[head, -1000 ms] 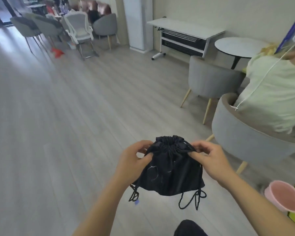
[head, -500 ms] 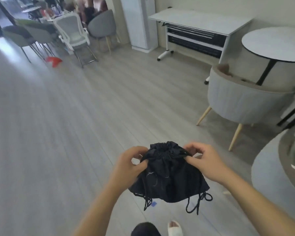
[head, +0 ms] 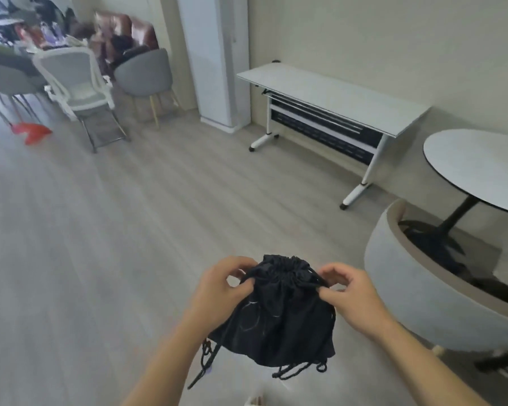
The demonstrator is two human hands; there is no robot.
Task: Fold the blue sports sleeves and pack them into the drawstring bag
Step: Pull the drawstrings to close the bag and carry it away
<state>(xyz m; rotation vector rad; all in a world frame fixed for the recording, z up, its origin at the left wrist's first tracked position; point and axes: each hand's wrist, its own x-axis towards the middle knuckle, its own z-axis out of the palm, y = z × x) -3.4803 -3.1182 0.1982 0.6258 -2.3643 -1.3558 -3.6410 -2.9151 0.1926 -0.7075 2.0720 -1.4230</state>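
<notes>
Above pale wood floor, low centre of frame, with left hand point(head: 217, 291) and right hand point(head: 349, 294) each pinched shut on the gathered neck of the black drawstring bag point(head: 279, 315): pull outward evenly, keeping the mouth cinched, sleeves unseen.

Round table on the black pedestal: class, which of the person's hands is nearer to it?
Right. The right hand grips the drawstring bag on the round table's side; the left hand grips the bag's far side.

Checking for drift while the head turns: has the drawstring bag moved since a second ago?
Cannot tell. The drawstring bag stays between left hand and right hand; only the camera clearly swung, shifting the grey chair.
</notes>
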